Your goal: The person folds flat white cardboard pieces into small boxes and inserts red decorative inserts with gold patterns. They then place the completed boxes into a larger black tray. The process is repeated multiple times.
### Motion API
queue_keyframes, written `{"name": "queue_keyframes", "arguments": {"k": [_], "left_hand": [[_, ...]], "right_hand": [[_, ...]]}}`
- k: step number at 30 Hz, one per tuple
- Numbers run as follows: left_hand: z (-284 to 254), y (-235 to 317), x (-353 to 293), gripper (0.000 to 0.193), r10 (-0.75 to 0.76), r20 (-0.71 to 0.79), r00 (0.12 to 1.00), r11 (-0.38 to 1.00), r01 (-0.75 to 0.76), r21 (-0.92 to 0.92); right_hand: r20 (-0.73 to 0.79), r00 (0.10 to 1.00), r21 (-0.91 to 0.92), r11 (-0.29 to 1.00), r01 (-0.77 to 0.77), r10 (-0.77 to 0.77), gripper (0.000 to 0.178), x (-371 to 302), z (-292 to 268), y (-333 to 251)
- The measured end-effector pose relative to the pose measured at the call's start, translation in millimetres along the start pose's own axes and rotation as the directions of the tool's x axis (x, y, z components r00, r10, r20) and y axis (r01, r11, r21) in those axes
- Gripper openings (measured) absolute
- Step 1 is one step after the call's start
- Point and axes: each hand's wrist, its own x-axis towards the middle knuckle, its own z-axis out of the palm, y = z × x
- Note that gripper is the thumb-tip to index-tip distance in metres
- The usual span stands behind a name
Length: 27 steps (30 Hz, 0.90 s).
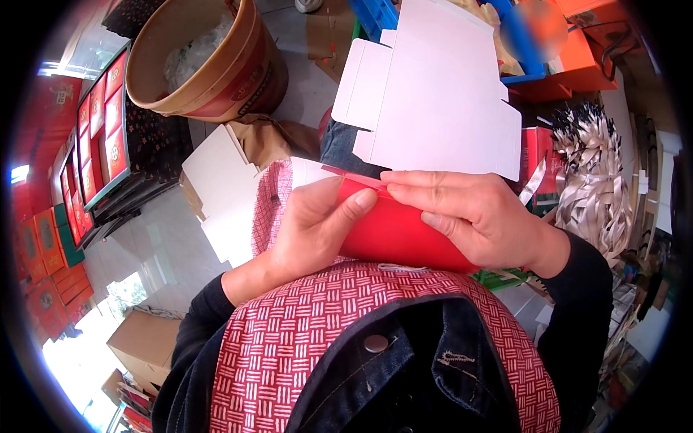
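A red cardboard box blank (404, 234), white on its inner side, lies across my lap against the patterned red apron (303, 303). At its upper edge, my left hand (317, 224) presses with the thumb on the red face while its other fingers are hidden behind. My right hand (476, 216) grips the same edge from the other side, fingers laid along it and thumb bent beneath. The two hands nearly meet at a narrow folded strip. Just beyond them lies a large flat white box blank (440, 94) with cut flaps.
Ahead to the left stands a tan bucket (216, 101) with clear plastic inside. More white card (220, 180) lies at my left, near a rack of red boxes (105, 130). A bundle of pale ribbons (592, 187) hangs at right. Lower left is a brown carton (144, 346).
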Motion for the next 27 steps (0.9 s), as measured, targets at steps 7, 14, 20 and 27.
{"name": "queue_keyframes", "arguments": {"k": [7,14,20,27], "left_hand": [[0.1,-1.8,-1.0,0.029,0.066,0.011,0.998,0.998,-0.066,0.02],[-0.9,-3.4,-1.9,0.03,0.041,-0.008,0.999,0.999,-0.041,0.017],[-0.4,-4.6,-0.9,0.029,0.064,0.0,0.998,0.998,-0.064,-0.016],[1.3,-4.9,-0.7,0.029,0.063,0.001,0.998,0.997,-0.063,-0.034]], "right_hand": [[0.021,0.999,-0.153,0.987,0.047,-0.045,0.031,2.5,-1.5,-2.2],[-0.045,0.999,0.05,0.999,0.0,0.002,0.029,1.6,2.6,0.0],[-0.002,0.996,0.253,0.963,-0.089,0.092,0.029,0.2,2.4,1.6],[0.006,0.995,0.281,0.955,-0.094,0.096,0.029,1.2,2.5,1.3]]}}
